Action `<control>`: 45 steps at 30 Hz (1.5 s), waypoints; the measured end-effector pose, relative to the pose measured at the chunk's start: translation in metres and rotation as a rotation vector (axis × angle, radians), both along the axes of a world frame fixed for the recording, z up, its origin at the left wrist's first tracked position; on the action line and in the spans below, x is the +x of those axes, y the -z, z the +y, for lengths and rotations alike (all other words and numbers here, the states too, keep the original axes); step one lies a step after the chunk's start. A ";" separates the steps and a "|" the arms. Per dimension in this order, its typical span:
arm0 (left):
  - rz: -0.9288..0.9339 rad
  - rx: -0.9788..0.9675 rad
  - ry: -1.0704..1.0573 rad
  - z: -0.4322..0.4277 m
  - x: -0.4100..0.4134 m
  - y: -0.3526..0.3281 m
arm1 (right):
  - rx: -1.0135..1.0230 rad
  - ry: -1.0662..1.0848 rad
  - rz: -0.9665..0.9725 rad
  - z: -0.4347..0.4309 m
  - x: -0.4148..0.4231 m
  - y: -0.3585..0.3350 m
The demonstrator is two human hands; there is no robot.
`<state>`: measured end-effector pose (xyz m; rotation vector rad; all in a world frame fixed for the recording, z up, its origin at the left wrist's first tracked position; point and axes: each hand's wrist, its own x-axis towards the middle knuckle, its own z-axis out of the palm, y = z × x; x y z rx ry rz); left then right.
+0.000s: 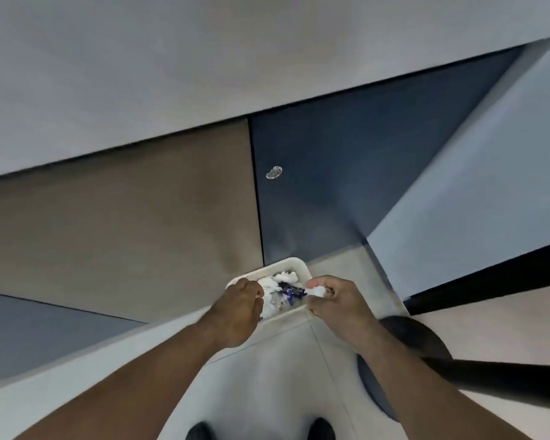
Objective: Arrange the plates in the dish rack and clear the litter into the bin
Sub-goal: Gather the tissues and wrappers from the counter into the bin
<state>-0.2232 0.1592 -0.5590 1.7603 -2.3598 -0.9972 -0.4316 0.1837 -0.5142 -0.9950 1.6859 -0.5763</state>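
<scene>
Litter (pixel 273 285), crumpled white tissue with a blue wrapper (pixel 289 292), lies inside the white bin (pixel 294 262), which stands on the floor against a cabinet front. The right hand (pixel 334 301) is over the bin's right rim. Its fingers (pixel 318 282) pinch a scrap of white paper (pixel 317 291) just above the opening, so in my judgement a straight drop suffices. The left hand (pixel 239 309) is over the left rim, fingers curled downward; whether they grip anything cannot be determined. Both hands are equally near. The bin's long axis is obscured by the hands. A pale mark on the wrapper is illegible, and no brand is readable.
</scene>
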 end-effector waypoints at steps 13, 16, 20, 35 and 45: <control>-0.188 0.080 0.100 -0.050 -0.020 0.202 | -0.124 -0.190 0.215 -0.023 0.009 0.196; -0.124 -0.009 0.031 -0.053 -0.007 0.205 | -0.172 -0.282 0.270 -0.039 0.018 0.207; -0.049 -0.127 -0.053 -0.051 0.013 0.189 | -0.209 -0.350 0.317 -0.066 0.036 0.234; 0.019 -0.120 -0.026 -0.026 0.040 0.058 | -0.291 -0.517 0.424 -0.057 0.023 0.132; -0.030 -0.241 0.117 -0.007 0.071 -0.217 | -0.458 -0.591 0.480 -0.023 0.049 -0.154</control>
